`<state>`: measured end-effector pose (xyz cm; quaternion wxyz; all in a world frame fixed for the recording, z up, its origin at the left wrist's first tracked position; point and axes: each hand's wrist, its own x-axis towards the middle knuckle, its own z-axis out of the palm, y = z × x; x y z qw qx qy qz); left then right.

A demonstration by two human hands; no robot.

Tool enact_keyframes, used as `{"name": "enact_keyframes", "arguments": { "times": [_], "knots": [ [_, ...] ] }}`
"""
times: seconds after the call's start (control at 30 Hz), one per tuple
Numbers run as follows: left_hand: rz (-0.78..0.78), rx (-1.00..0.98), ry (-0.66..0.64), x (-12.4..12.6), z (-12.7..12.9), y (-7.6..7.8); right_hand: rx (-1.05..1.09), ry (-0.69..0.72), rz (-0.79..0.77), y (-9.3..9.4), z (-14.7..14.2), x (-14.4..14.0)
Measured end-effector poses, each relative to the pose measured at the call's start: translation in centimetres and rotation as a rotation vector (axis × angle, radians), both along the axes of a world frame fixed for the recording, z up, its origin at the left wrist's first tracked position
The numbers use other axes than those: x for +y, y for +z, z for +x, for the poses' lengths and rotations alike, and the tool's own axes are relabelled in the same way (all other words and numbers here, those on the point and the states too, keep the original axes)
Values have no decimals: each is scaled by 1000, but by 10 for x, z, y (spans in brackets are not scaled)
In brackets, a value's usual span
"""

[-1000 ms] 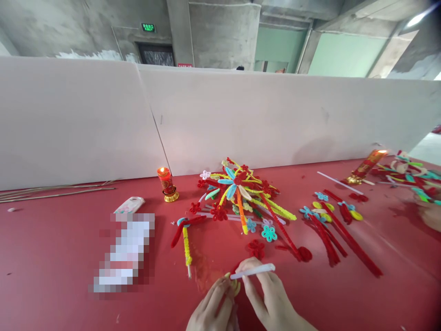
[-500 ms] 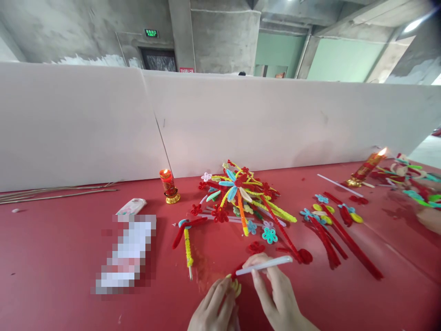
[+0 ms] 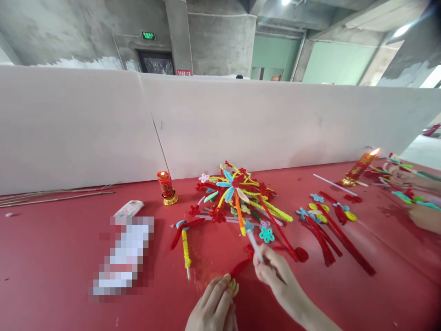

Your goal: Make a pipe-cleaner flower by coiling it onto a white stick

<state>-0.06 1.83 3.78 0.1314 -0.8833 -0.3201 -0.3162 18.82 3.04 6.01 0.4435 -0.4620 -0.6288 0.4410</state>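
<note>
My left hand (image 3: 212, 305), low in the middle, is closed on a pipe-cleaner piece with pale yellow loops (image 3: 234, 288). From its fingertips a fuzzy red pipe-cleaner strip (image 3: 240, 266) runs up to the right. My right hand (image 3: 277, 276) grips a translucent white glue stick (image 3: 253, 243), whose tip points up and left near the orange-and-yellow stem (image 3: 240, 214). Just beyond lies a pile of pipe-cleaner flowers, with a turquoise flower (image 3: 266, 235) closest to the right hand. Part of the yellow-looped piece is hidden under my left fingers.
A lit red candle (image 3: 166, 185) stands at the back left; another lit candle (image 3: 360, 168) leans at the back right. Red strips (image 3: 347, 243) lie to the right. Another person's hand (image 3: 425, 220) is at the far right. A white partition (image 3: 241, 124) borders the red table (image 3: 51, 271).
My right hand has pulled the glue stick away from the yellow-looped piece and tilted it upward. My left hand has stayed nearly in place, and more of the red strip shows.
</note>
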Motion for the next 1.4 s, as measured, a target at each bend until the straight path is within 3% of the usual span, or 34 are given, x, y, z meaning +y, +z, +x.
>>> {"name": "enact_keyframes", "arguments": {
  "times": [0.17, 0.37, 0.53, 0.77, 1.13, 1.4],
  "knots": [
    [-75, -36, -3, -1, -1, -4, -176, 133, -84, 3, -10, -1],
    [-208, -161, 6, -3, -2, -6, -345, 31, -17, 1, -14, -3],
    [-320, -227, 14, -3, -2, -8, -337, -34, -15, -5, -15, -2],
    [-456, -286, 19, -4, -4, -7, -227, -6, -127, -9, -15, -1],
    [-509, -344, 23, -3, -2, -2, -413, -14, -14, -2, -18, -10],
    [-562, -457, 59, -5, -3, 0, -313, 110, 50, 4, -19, -12]
  ]
}}
